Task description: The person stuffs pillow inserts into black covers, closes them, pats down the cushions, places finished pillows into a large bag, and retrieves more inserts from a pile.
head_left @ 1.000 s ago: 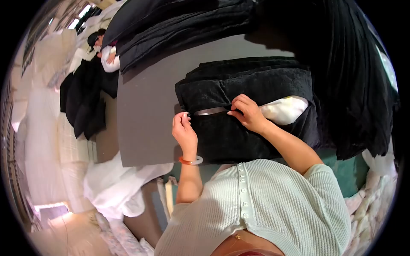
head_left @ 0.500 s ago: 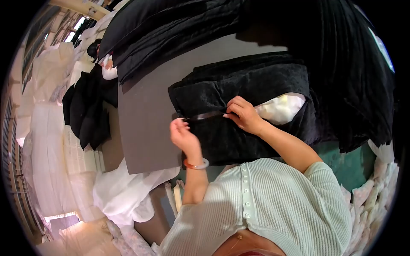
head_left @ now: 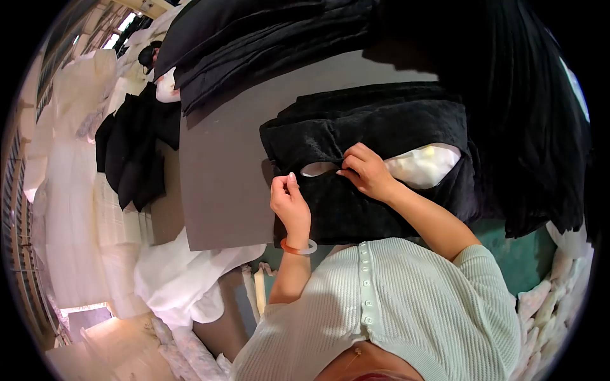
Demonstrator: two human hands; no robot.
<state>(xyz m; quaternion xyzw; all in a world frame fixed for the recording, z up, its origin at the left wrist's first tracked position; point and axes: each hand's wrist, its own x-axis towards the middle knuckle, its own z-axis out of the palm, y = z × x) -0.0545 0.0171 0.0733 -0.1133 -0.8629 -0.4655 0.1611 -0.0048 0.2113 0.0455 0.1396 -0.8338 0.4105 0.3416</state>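
A folded black velvety fabric cover [head_left: 381, 213] lies in front of me, with white filling [head_left: 424, 166] showing through a wide gap on its right. My right hand [head_left: 368, 173] pinches the edge of the black fabric just left of that gap. Between my hands, a narrow slit [head_left: 319, 169] in the cover shows pale material. My left hand [head_left: 290, 204], wearing an orange and white bangle [head_left: 298, 246], is at the cover's left edge. Its fingers are curled and pressed together; what they hold, if anything, is too small to make out.
The cover rests on a grey table [head_left: 222, 171]. Black fabric piles [head_left: 273, 51] lie at the back, and more black cloth [head_left: 530, 127] hangs on the right. Another person [head_left: 166, 86] is partly visible behind black cloth at far left. White cloth [head_left: 184, 279] hangs at lower left.
My left hand has moved slightly right and its fingers have drawn up. The slit between my hands now looks wider and rounder. My right hand keeps its pinch on the fabric.
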